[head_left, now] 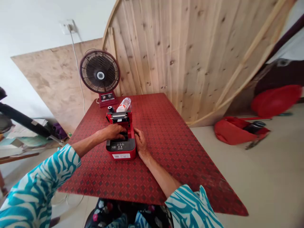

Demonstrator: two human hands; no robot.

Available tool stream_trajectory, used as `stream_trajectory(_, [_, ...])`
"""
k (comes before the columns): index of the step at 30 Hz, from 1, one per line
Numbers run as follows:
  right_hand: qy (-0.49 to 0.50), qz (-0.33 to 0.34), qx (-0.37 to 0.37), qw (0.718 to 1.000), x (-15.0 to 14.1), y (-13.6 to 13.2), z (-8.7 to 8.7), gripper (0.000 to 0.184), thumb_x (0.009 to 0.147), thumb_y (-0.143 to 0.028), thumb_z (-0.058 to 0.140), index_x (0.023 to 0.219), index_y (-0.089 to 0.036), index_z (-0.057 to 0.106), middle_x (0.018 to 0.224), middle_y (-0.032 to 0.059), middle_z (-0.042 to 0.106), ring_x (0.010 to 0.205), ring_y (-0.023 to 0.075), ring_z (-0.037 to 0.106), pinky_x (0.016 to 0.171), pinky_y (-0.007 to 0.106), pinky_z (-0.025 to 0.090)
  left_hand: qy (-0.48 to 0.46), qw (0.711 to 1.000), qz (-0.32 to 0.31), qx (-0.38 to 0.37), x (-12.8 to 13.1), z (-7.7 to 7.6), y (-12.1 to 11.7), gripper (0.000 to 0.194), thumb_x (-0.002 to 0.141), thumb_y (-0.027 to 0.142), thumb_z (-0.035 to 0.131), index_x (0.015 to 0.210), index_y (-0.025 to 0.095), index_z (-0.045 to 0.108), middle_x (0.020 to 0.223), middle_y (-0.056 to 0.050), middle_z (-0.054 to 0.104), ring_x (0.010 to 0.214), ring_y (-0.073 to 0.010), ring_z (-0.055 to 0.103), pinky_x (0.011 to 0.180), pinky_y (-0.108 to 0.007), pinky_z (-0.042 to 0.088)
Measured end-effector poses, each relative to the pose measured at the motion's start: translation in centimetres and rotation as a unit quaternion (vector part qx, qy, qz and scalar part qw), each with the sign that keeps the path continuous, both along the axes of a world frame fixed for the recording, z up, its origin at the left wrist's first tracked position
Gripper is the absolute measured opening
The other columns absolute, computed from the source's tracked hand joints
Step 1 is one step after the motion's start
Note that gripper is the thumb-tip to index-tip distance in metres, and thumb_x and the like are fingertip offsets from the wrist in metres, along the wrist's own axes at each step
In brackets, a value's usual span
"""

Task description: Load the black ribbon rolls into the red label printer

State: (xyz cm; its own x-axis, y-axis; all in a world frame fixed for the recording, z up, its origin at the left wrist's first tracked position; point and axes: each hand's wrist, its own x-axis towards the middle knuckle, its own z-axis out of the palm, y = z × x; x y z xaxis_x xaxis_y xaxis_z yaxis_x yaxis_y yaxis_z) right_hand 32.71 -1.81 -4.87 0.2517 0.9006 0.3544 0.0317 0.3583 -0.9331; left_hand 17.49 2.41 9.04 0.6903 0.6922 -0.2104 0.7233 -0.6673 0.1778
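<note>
Reaching Into the Red Printer point(120, 148)

Your left hand point(116, 131) dips inside it on the table point(171, 164), grasp hidden; your right hand point(141, 143), unclenched, touches its right side. Its long axis runs away from you.

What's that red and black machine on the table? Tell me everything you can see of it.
The machine is a boxy device with a glossy, plastic-looking red body and black top panel bearing small white markings. A white label marks its near face. It sits upright on the table, its lid raised at the far end. The left hand reaches into the opening; the right hand rests against its right side.
</note>
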Motion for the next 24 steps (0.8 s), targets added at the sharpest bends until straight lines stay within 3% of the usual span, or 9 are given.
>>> stream_trajectory(3, [-0.006, -0.008, -0.008, 1.000, 0.2, -0.1, 0.0, 0.034, 0.082, -0.037, 0.045, 0.107, -0.025, 0.065, 0.107, 0.0051, 0.068, 0.105, 0.0204, 0.059, 0.097, 0.040, 0.044, -0.125, 0.992, -0.018, -0.003, -1.8, 1.0, -1.2, 0.030, 0.088, 0.030, 0.054, 0.113, 0.021, 0.066, 0.112, -0.007, 0.070, 0.099, -0.0207, 0.066, 0.083, -0.028, 0.047])
stream_trajectory(6, [-0.016, -0.007, -0.029, 0.999, 0.5, -0.4, 0.0, 0.036, 0.083, -0.039, 0.045, 0.109, -0.024, 0.064, 0.112, 0.0063, 0.067, 0.108, 0.0215, 0.059, 0.098, 0.041, 0.043, -0.204, 0.979, -0.011, -0.005, -3.3, 0.9, -3.5, 0.033, 0.092, 0.038, 0.048, 0.114, 0.021, 0.066, 0.108, -0.006, 0.072, 0.095, -0.0183, 0.067, 0.084, -0.028, 0.048])
stream_trajectory(10, [-0.026, 0.004, -0.057, 0.998, 1.0, -0.7, 0.3, 0.036, 0.085, -0.039, 0.044, 0.112, -0.024, 0.063, 0.114, 0.0059, 0.066, 0.109, 0.0210, 0.057, 0.099, 0.041, 0.043, -0.224, 0.972, -0.047, 0.053, -3.2, -0.6, -5.5, 0.029, 0.092, 0.035, 0.050, 0.107, 0.019, 0.068, 0.101, -0.008, 0.073, 0.094, -0.0204, 0.066, 0.088, -0.034, 0.047])
stream_trajectory(14, [-0.021, 0.009, -0.065, 0.998, 1.0, -0.8, 0.3, 0.035, 0.085, -0.038, 0.045, 0.112, -0.024, 0.062, 0.114, 0.0055, 0.066, 0.109, 0.0206, 0.057, 0.099, 0.041, 0.043, -0.237, 0.970, -0.034, 0.053, -2.4, -1.6, -5.3, 0.025, 0.094, 0.030, 0.047, 0.099, 0.020, 0.070, 0.095, -0.005, 0.074, 0.087, -0.0168, 0.068, 0.083, -0.030, 0.049])
stream_trajectory(19, [-0.012, 0.012, -0.049, 0.999, 0.8, -0.5, 0.3, 0.035, 0.083, -0.037, 0.046, 0.110, -0.024, 0.063, 0.113, 0.0054, 0.066, 0.109, 0.0208, 0.058, 0.100, 0.041, 0.042, -0.220, 0.969, -0.027, 0.106, -2.1, -0.8, -5.1, 0.027, 0.095, 0.030, 0.043, 0.094, 0.021, 0.070, 0.089, -0.003, 0.074, 0.082, -0.0163, 0.067, 0.083, -0.031, 0.046])
stream_trajectory(24, [-0.002, 0.014, -0.046, 0.999, 0.7, -0.5, 0.7, 0.035, 0.083, -0.037, 0.045, 0.109, -0.023, 0.064, 0.112, 0.0066, 0.066, 0.108, 0.0214, 0.058, 0.100, 0.042, 0.042, -0.201, 0.957, -0.043, 0.203, -1.6, 0.3, -7.2, 0.029, 0.097, 0.030, 0.041, 0.092, 0.021, 0.068, 0.093, -0.003, 0.073, 0.087, -0.0172, 0.064, 0.085, -0.036, 0.040])
